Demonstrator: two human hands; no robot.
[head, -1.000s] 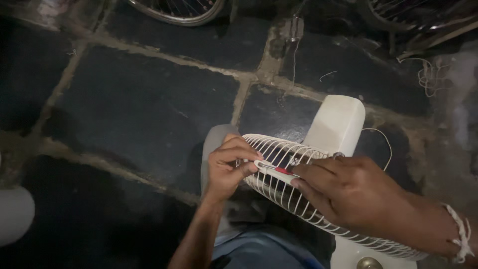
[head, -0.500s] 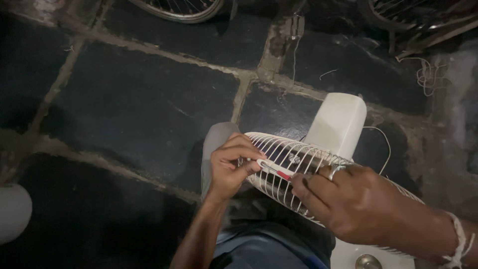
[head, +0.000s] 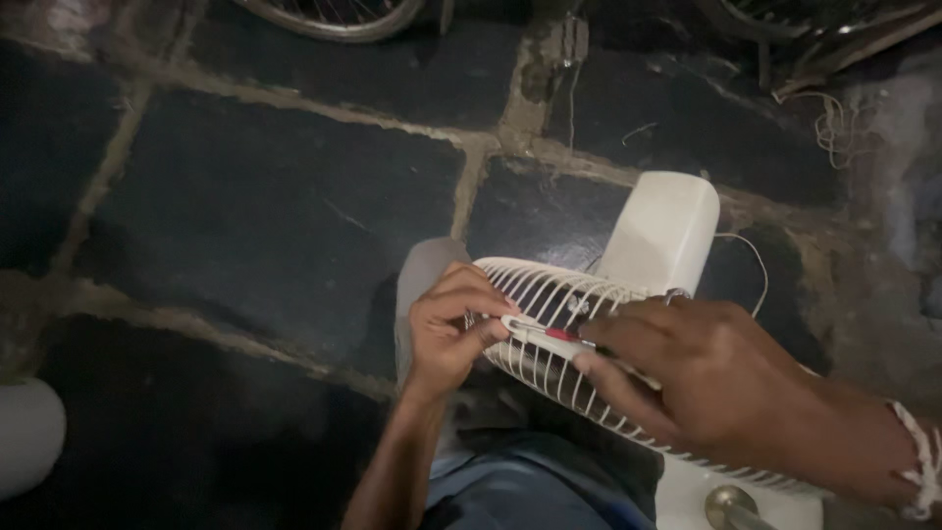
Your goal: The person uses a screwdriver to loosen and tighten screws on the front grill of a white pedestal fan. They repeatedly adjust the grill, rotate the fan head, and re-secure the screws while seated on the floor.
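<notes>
A white wire fan guard [head: 549,294] lies tilted over my lap, attached to a white fan motor housing [head: 659,234]. My left hand [head: 446,329] pinches the guard's rim at its left side and touches the tip of a thin white tool with a red band [head: 549,334]. My right hand [head: 711,378] rests over the guard's middle and holds the other end of that tool. The fan's white base with a metal pole [head: 731,503] shows at the bottom right, partly hidden by my right arm.
The floor is dark stone slabs with pale joints [head: 471,177]. Another wire guard ring [head: 334,15] lies at the top edge, loose wires [head: 834,118] at the top right, and a pale rounded object [head: 29,432] at the bottom left.
My right hand has slid down and to the right along the guard. My left hand has stayed at the rim, and the guard has barely moved.
</notes>
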